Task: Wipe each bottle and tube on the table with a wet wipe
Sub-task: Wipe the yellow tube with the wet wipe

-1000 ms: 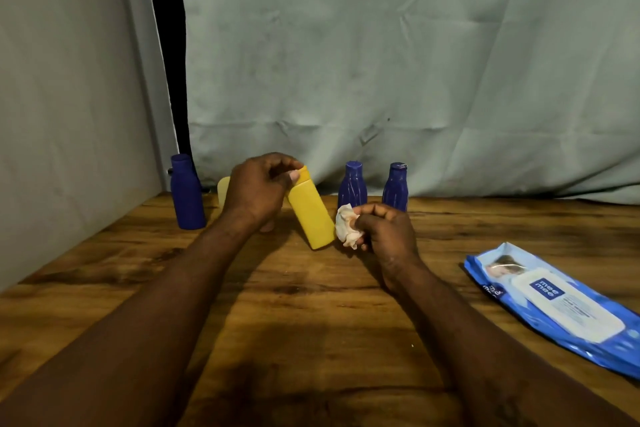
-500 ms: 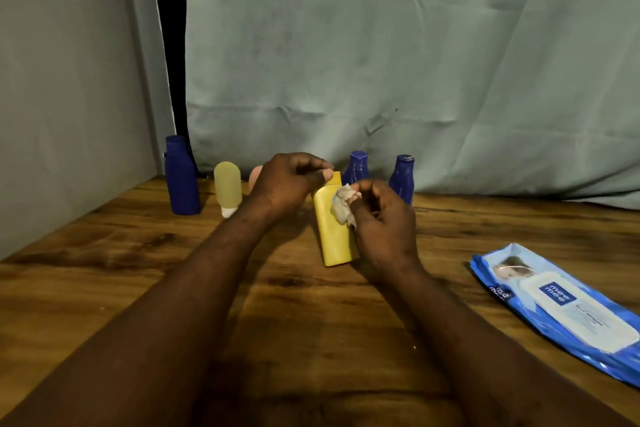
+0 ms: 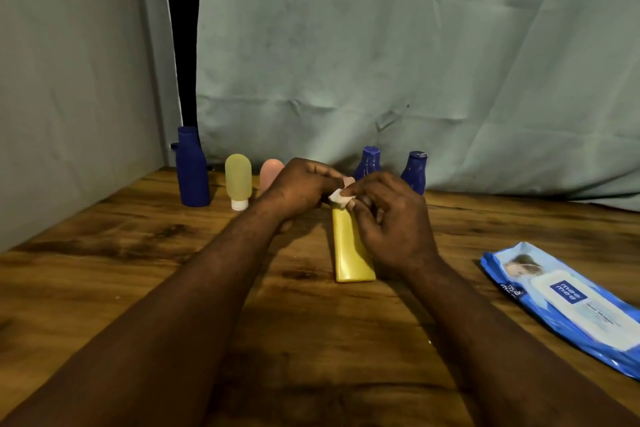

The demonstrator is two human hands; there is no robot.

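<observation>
While the wipe (image 3: 339, 197) is shifting up the bottle (image 3: 351, 253) to its cap, left hand (image 3: 298, 189) is gripping the top, right hand (image 3: 391, 218) pinching the wipe; this one's likely nearly done.

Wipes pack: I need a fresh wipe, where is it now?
In the head view, the wipes pack lies flat on the table, far right, beyond the right hand.

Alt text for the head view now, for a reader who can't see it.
A left hand grips the top of a yellow bottle while the right hand pinches a white wet wipe against it, at a wooden table. Three blue bottles and two tubes stand behind; a blue wipes pack lies to the right.
</observation>
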